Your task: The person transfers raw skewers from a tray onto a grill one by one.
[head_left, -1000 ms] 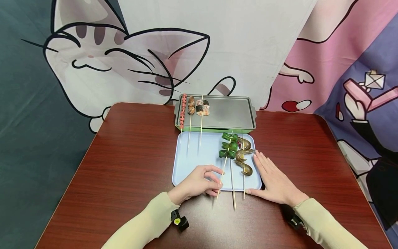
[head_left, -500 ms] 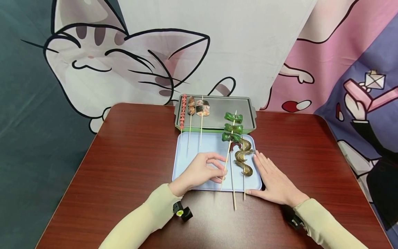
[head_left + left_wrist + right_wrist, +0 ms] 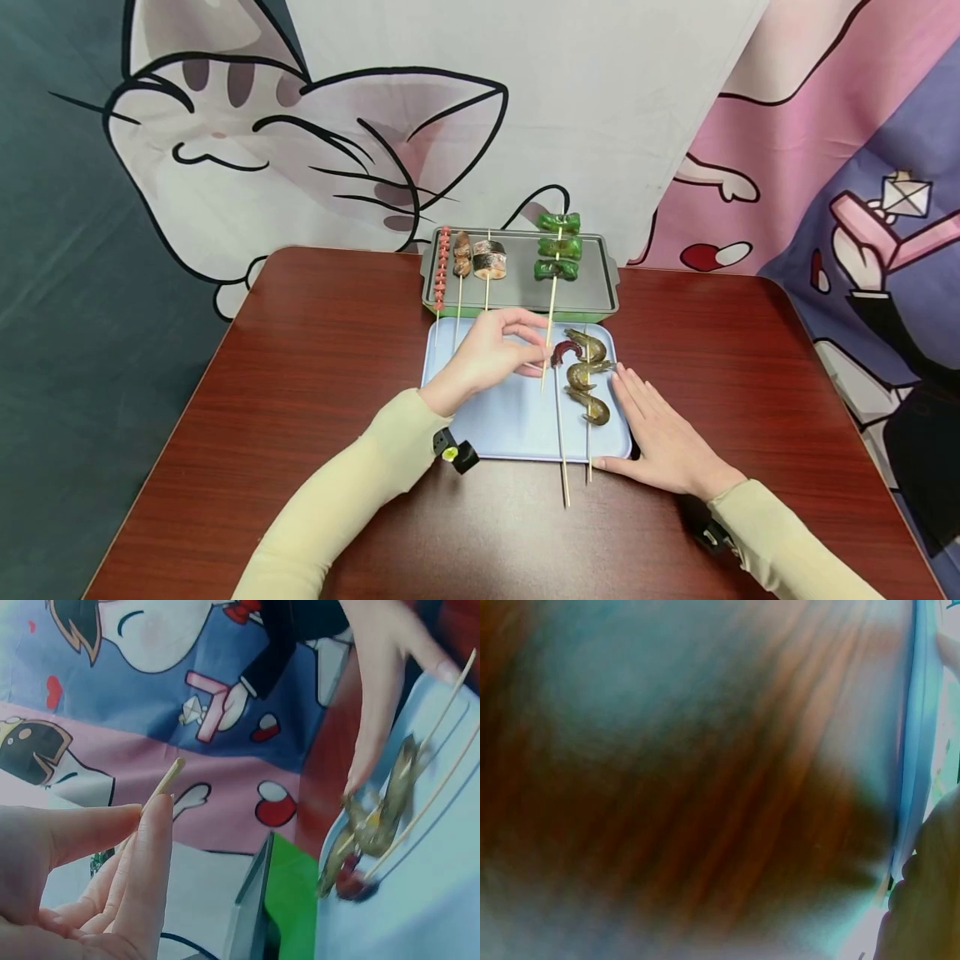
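Observation:
My left hand [image 3: 498,354] pinches the stick of a green pepper skewer [image 3: 557,247] between thumb and fingers. Its three green pieces hang over the right part of the grey grill pan [image 3: 517,296]. In the left wrist view the stick's end pokes out above the pinching fingertips [image 3: 154,825]. With fingers straight, my right hand [image 3: 667,437] rests against the right edge of the light blue tray [image 3: 510,433]. On that tray lie a shrimp skewer [image 3: 588,379] and, beside it, a skewer with a dark red curled piece [image 3: 564,352].
Across the pan's left side lie a pink sausage-like skewer [image 3: 440,271], a browned meat skewer [image 3: 461,254] and a thick fish-like piece [image 3: 490,260] on a stick. The brown table [image 3: 315,375] surrounds both; a printed curtain [image 3: 600,100] hangs behind.
My left hand has carried the green pepper skewer up and forward, from the tray to over the pan, uncovering the dark red piece. My right hand has stayed in place.

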Demonstrator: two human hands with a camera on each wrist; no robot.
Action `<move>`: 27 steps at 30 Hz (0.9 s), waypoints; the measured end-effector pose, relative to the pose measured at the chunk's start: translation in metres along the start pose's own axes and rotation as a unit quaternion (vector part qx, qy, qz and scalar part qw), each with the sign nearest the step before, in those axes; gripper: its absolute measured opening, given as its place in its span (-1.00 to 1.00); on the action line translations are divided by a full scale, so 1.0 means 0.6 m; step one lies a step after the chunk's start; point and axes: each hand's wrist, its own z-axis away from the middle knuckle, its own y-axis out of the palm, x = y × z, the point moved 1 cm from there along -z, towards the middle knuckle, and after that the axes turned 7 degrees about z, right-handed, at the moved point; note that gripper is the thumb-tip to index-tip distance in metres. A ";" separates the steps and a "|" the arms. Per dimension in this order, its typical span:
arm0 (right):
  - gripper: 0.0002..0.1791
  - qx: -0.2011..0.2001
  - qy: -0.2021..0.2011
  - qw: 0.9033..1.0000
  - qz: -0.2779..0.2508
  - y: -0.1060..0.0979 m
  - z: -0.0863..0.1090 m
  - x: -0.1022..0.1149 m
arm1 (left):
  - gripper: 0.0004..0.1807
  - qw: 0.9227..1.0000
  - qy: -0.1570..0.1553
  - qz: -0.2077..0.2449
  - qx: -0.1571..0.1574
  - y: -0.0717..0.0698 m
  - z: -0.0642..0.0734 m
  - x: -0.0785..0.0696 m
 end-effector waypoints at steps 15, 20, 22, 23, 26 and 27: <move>0.34 0.003 0.006 1.000 0.003 -0.001 0.000 0.001 | -0.56 0.996 -0.014 -0.023 -0.082 -0.025 -0.079 -0.009; 0.34 0.012 0.007 1.000 0.000 0.001 0.002 0.002 | -0.54 0.994 -0.052 -0.018 -0.099 -0.031 -0.090 0.005; 0.34 0.010 0.006 1.000 0.000 0.002 0.002 0.002 | -0.54 0.993 -0.062 -0.019 -0.103 -0.032 -0.092 0.012; 0.34 0.008 0.005 1.000 0.001 0.001 0.002 0.002 | -0.55 0.992 -0.066 -0.021 -0.106 -0.033 -0.093 0.014; 0.34 0.002 0.004 1.000 0.001 0.001 0.001 0.002 | -0.56 0.991 -0.075 -0.024 -0.113 -0.034 -0.095 0.020; 0.34 0.002 0.004 1.000 0.001 0.001 0.001 0.002 | -0.57 0.990 -0.077 -0.027 -0.115 -0.034 -0.096 0.021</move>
